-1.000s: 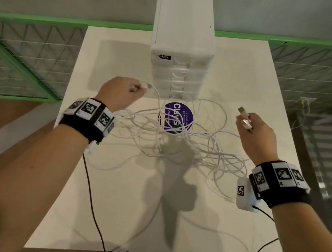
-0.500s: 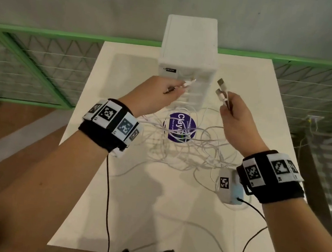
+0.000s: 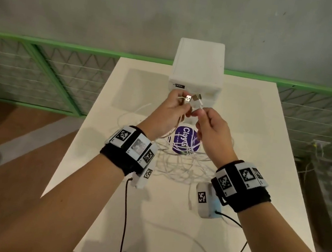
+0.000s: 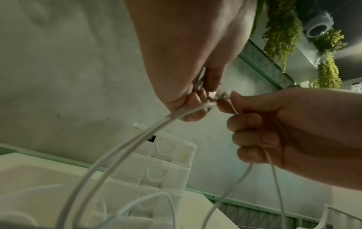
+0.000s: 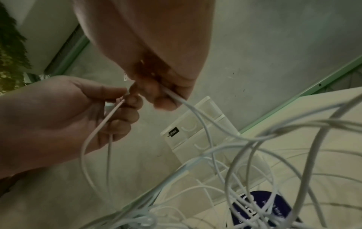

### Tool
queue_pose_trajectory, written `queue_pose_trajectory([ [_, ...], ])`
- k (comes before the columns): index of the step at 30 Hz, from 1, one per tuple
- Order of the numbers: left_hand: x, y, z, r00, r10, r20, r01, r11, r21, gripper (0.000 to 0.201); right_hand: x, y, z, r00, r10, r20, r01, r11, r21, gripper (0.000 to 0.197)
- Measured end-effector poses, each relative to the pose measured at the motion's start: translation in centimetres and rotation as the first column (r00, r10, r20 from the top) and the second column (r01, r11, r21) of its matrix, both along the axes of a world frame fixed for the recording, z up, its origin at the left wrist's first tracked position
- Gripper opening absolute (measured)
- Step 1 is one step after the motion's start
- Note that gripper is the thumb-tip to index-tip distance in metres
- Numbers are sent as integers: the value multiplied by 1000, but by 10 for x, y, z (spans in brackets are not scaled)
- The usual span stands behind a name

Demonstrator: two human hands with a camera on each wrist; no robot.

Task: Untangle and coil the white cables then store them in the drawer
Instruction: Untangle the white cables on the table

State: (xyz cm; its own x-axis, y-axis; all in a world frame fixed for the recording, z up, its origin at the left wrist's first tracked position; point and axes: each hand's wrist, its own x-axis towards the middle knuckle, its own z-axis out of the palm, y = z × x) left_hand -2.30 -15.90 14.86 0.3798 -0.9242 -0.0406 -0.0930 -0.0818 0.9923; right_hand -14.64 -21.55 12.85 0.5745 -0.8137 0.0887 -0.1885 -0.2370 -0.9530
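A tangle of white cables [image 3: 176, 165] lies on the white table [image 3: 123, 90] in front of the white drawer unit [image 3: 199, 66], whose drawers look closed. Both hands are raised close together before the unit. My left hand [image 3: 182, 104] pinches one cable end, its USB plug [image 3: 188, 98] sticking up. My right hand [image 3: 197, 113] pinches another cable just below its USB plug [image 3: 196, 97]. In the left wrist view the left fingers [image 4: 195, 108] curl round two strands [image 4: 117, 155]. In the right wrist view the right fingers [image 5: 166, 102] grip a cable [image 5: 195, 114] that runs down into the tangle.
A round purple sticker [image 3: 184, 141] sits on the table under the cables. Green railing with wire mesh [image 3: 39, 78] borders the table on the left, right and behind. Black wrist-camera leads [image 3: 125, 216] hang over the near table edge.
Both hands have risen from the sides of the tangle and come together in front of the drawer unit, bringing the two plug ends side by side. Cable strands lifted with them.
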Motion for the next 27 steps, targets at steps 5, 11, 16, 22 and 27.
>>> queue_pose_trajectory([
  [5,-4,6,0,994,109,-11,-109,988,-105,18,3,11,-4,996,71,59,-76,992,102,22],
  [11,-17,15,-3,980,169,105,-157,981,-115,15,2,28,-7,989,40,141,-74,966,246,18],
  [16,-29,18,-1,975,191,109,-181,979,-98,17,-1,35,-14,988,8,155,-52,959,280,16],
  [22,-39,21,-6,974,156,167,-145,986,-77,23,-8,45,-7,979,98,182,-144,954,262,20],
  [27,-41,22,-4,974,132,184,-116,989,-95,23,-10,45,-4,971,167,172,-204,952,229,22],
])
